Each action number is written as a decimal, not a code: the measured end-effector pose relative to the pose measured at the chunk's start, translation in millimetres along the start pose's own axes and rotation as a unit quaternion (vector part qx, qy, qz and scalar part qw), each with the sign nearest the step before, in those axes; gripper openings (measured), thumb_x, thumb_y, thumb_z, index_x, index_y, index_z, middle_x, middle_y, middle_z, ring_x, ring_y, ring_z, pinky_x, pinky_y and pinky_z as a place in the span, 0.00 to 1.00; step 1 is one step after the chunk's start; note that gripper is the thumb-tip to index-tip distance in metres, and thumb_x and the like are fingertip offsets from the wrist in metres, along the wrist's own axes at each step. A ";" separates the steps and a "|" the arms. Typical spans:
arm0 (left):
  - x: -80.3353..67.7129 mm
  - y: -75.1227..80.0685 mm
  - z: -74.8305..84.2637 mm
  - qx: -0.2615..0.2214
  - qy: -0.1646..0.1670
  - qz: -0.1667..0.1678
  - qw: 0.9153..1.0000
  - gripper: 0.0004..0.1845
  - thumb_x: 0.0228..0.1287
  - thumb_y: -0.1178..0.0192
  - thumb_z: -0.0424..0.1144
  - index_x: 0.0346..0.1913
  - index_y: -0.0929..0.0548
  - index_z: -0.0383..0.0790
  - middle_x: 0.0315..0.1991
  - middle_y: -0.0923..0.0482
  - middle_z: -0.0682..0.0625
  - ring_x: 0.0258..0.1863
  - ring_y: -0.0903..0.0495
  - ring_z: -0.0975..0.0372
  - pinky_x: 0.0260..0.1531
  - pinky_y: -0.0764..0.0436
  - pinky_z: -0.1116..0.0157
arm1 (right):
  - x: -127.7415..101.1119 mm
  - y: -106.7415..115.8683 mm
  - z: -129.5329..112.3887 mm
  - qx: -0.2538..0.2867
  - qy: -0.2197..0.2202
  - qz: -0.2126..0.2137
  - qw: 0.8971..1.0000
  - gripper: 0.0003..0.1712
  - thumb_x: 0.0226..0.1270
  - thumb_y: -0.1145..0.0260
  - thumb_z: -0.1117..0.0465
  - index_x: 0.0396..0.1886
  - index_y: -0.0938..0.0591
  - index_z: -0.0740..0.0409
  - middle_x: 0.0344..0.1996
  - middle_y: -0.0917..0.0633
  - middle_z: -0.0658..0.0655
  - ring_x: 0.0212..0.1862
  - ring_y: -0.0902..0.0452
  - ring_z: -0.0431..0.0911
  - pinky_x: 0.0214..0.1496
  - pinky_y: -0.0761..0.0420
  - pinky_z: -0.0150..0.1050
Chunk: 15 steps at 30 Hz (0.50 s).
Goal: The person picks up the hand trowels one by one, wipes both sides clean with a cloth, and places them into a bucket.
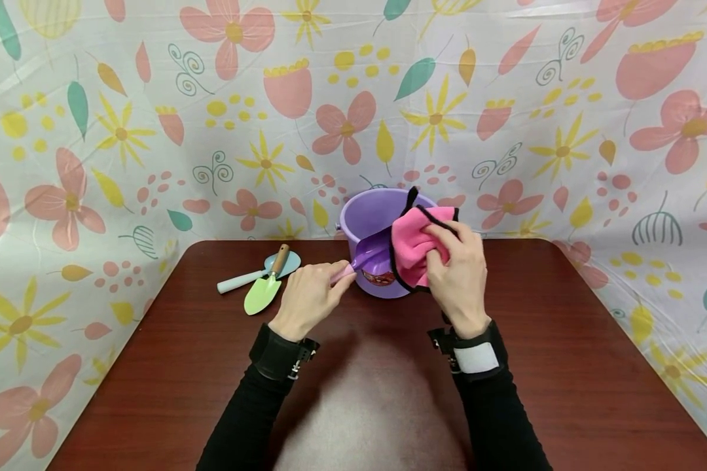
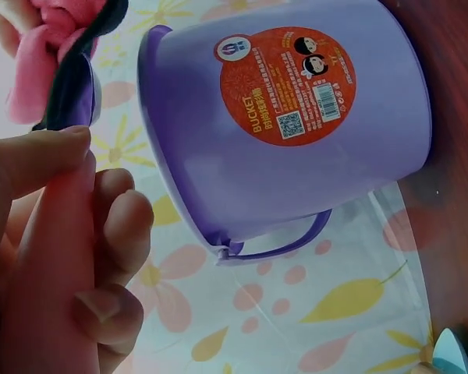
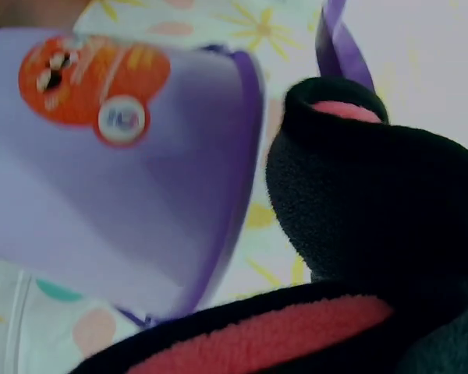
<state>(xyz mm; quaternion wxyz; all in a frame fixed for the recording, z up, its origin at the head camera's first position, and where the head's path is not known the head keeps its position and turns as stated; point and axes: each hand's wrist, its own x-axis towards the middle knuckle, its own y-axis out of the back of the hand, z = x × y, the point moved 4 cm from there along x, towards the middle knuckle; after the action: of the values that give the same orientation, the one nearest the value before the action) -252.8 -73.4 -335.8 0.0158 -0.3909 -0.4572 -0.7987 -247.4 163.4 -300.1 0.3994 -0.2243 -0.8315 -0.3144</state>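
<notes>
In the head view my left hand [image 1: 309, 294] grips the pink handle of a purple garden trowel [image 1: 370, 248], its blade pointing up and right. My right hand [image 1: 461, 278] pinches a pink cloth [image 1: 411, 239] with black edging against the blade's far end, which the cloth hides. Right behind them a purple bucket [image 1: 359, 212] stands upright at the back of the table. The left wrist view shows fingers and thumb round the pink handle [image 2: 51, 273]. Seen from the right wrist, the cloth's dark side [image 3: 366, 195] fills much of the picture, and the right fingers are hidden.
Left of my left hand, a green trowel [image 1: 261, 296] with a wooden handle lies across a light blue trowel [image 1: 289, 260] with a white handle. The brown table [image 1: 171, 392] ends at a flower-patterned curtain [image 1: 212, 131] just behind the bucket.
</notes>
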 end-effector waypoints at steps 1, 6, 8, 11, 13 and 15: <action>0.0 0.0 0.0 -0.008 0.001 -0.004 1.000 0.16 0.70 0.41 0.49 0.24 0.29 0.53 0.17 0.43 0.59 0.16 0.36 0.66 0.15 0.37 0.65 | 1.5 3.8 3.7 0.001 -0.006 0.009 1.000 0.18 0.54 0.39 0.70 0.44 0.12 0.57 0.49 0.19 0.59 0.49 0.28 0.58 0.45 0.29 0.54; 0.6 1.2 -0.9 -0.062 0.014 -0.017 0.998 0.15 0.72 0.44 0.51 0.26 0.28 0.55 0.17 0.45 0.61 0.15 0.41 0.68 0.16 0.42 0.67 | 8.1 21.6 22.5 0.014 -0.047 0.049 0.998 0.20 0.54 0.41 0.72 0.45 0.13 0.58 0.48 0.20 0.63 0.53 0.27 0.57 0.51 0.31 0.53; 0.8 1.6 -1.6 -0.077 0.023 -0.020 0.997 0.15 0.72 0.45 0.52 0.26 0.28 0.55 0.17 0.46 0.61 0.15 0.43 0.69 0.16 0.43 0.67 | 9.6 26.2 27.7 0.017 -0.064 0.054 0.996 0.20 0.55 0.42 0.73 0.46 0.14 0.59 0.48 0.21 0.63 0.54 0.26 0.55 0.52 0.30 0.51; 0.9 1.3 -2.4 -0.091 0.029 -0.024 0.995 0.14 0.73 0.46 0.52 0.27 0.27 0.55 0.17 0.47 0.61 0.15 0.45 0.69 0.17 0.44 0.67 | 10.4 29.3 31.7 0.025 -0.090 0.050 0.994 0.20 0.57 0.43 0.72 0.47 0.14 0.58 0.47 0.19 0.60 0.53 0.25 0.50 0.51 0.30 0.46; 0.9 0.7 -2.5 -0.101 0.028 -0.024 0.994 0.13 0.73 0.47 0.52 0.29 0.26 0.55 0.18 0.46 0.61 0.15 0.44 0.69 0.17 0.43 0.67 | 10.0 29.3 31.4 0.035 -0.109 0.041 0.993 0.18 0.59 0.43 0.71 0.48 0.15 0.58 0.46 0.18 0.58 0.49 0.25 0.47 0.48 0.31 0.41; 1.0 0.5 -1.9 -0.112 0.024 -0.024 0.993 0.13 0.74 0.47 0.52 0.30 0.25 0.55 0.18 0.45 0.61 0.14 0.43 0.69 0.17 0.43 0.67 | 9.1 27.4 30.0 0.061 -0.131 0.027 0.989 0.17 0.62 0.43 0.70 0.49 0.16 0.56 0.43 0.17 0.54 0.42 0.26 0.45 0.43 0.32 0.36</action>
<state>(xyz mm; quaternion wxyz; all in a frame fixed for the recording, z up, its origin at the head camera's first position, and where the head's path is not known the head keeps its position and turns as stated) -254.5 -74.8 -335.3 -0.0360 -0.3596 -0.3740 -0.8541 -251.3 204.8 -297.9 0.3084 -0.2608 -0.8878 -0.2206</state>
